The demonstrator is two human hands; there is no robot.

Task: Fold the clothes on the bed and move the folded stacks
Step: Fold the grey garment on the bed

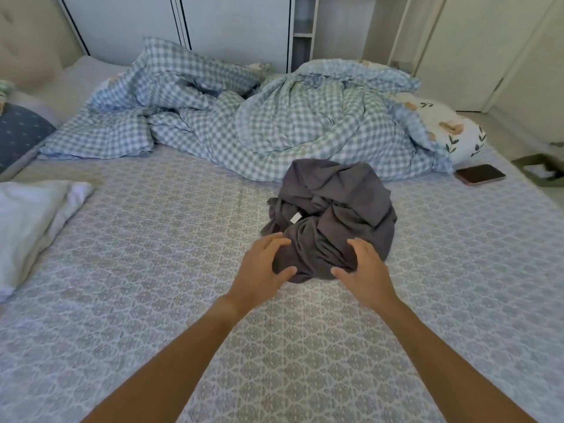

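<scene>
A bed (128, 300) covered by a patterned grey-blue sheet is seen before white wardrobe doors (238, 29). A crumpled dark grey garment (332, 215) lies mid-bed, just in front of a rumpled blue gingham duvet (244, 123). Its near edge is touched by the left hand (262, 270) and right hand (366, 270), fingers spread wide. A smartphone (479, 174) lies at right.

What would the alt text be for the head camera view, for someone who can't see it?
Both hands, left hand and right hand, reach onto a crumpled dark grey garment on a patterned bed. Behind it lie a checked duvet and a phone.
</scene>
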